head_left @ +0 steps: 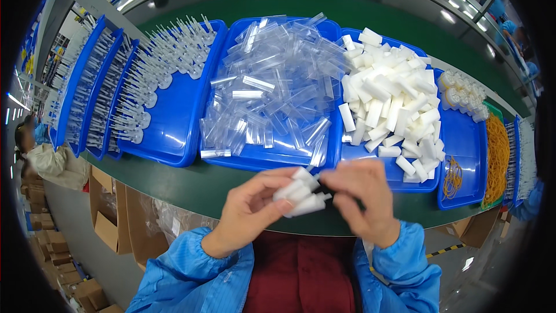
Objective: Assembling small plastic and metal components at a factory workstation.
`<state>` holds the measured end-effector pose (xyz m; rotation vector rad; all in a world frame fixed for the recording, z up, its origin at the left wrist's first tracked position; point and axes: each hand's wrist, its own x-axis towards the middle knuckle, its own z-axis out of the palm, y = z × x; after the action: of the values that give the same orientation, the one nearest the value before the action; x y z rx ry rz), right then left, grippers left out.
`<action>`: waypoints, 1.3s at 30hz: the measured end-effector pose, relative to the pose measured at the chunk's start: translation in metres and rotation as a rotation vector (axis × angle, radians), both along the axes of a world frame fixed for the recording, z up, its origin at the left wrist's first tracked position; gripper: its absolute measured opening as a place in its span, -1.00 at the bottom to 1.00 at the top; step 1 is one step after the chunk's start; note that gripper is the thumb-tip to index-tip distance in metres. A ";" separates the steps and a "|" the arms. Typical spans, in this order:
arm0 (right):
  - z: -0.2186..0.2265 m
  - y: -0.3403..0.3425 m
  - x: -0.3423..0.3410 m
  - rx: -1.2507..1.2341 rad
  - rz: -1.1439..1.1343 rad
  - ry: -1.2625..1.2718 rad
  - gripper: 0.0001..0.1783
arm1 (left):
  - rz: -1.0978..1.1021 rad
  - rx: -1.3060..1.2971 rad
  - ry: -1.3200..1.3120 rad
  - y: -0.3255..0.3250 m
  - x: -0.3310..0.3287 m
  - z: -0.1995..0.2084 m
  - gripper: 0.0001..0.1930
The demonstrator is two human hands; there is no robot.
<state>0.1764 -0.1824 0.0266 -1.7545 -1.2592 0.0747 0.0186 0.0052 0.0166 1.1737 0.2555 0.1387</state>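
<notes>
My left hand [255, 203] is closed around several white cylinders [307, 204] with narrow tips pointing right, held over the near table edge. My right hand [364, 197] is just to the right of these tips. Its fingers are loosely bent, with the thumb apart from the index finger, and blur slightly; I see nothing held in them. Behind my hands, a blue tray [231, 161] contains many clear plastic sleeves [278, 87]. Another blue tray [370, 152], behind my right hand, is heaped with white foam-like cylinders [399, 98].
At left, a blue tray [168, 145] bears upright translucent parts with thin stems [179, 46]; similar trays stack beside it. A blue tray at right carries rubber bands [453, 178] and clear-and-yellow round parts [463, 93]. Further right lies a yellow band pile [497, 156]. Cardboard boxes [110, 220] stand below left.
</notes>
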 end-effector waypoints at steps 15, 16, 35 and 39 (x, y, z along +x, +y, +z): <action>0.014 0.061 0.042 -0.377 0.172 -0.456 -0.78 | 0.275 0.362 -0.101 0.008 -0.007 0.001 -0.67; 0.017 0.060 0.044 -0.330 0.166 -0.333 -0.73 | 0.281 0.366 -0.106 0.006 -0.008 0.001 -0.67; 0.004 0.011 -0.026 0.273 -0.177 0.743 -0.60 | 0.147 0.274 -0.085 -0.020 0.006 0.003 -0.69; 0.006 0.008 -0.024 0.204 -0.178 0.718 -0.59 | 0.146 0.263 -0.081 -0.021 0.005 0.003 -0.69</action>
<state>0.1524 -0.1745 0.0325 -1.4558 -0.5646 0.4183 0.0240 -0.0156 0.0199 1.4067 0.2567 0.3559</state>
